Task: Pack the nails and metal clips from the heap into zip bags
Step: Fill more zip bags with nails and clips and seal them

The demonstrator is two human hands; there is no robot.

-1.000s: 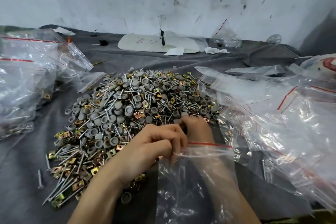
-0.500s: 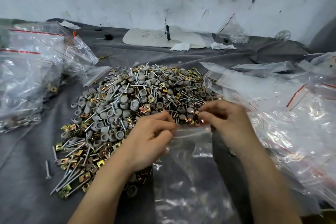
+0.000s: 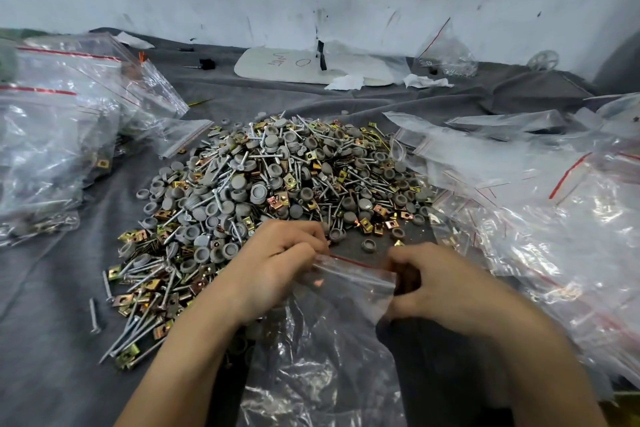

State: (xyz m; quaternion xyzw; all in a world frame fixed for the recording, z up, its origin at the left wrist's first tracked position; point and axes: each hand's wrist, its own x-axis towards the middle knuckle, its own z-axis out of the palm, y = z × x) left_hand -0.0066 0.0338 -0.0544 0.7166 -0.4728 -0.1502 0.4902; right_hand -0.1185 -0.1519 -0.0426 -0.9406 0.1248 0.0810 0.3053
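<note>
Writing first: the only lettering in sight was on the white board (image 3: 298,66) lying flat at the back by the wall, a few dark handwritten marks, one a plain ring like an "O", the rest not legible from here. No brand showed on any bag.

Now the zip bag (image 3: 349,295): clear, crinkled film with a thin red line across its mouth, lying on the grey cloth (image 3: 52,322) that covered the surface, just in front of the heap (image 3: 277,177). The left hand (image 3: 277,267) pinched the left corner of the mouth, fingers curled tight. The right hand (image 3: 433,284) gripped the right edge of the same bag, fingers bent round it. A copper-coloured glint showed through the film near the mouth.

The heap itself was a broad mound of silver nails (image 3: 138,340), gold and copper metal clips (image 3: 277,204) and round grey caps (image 3: 258,192), all mixed together. Filled bags (image 3: 52,149) were stacked on the left; a loose drift of clear red-striped bags (image 3: 536,204) lay on the right.
</note>
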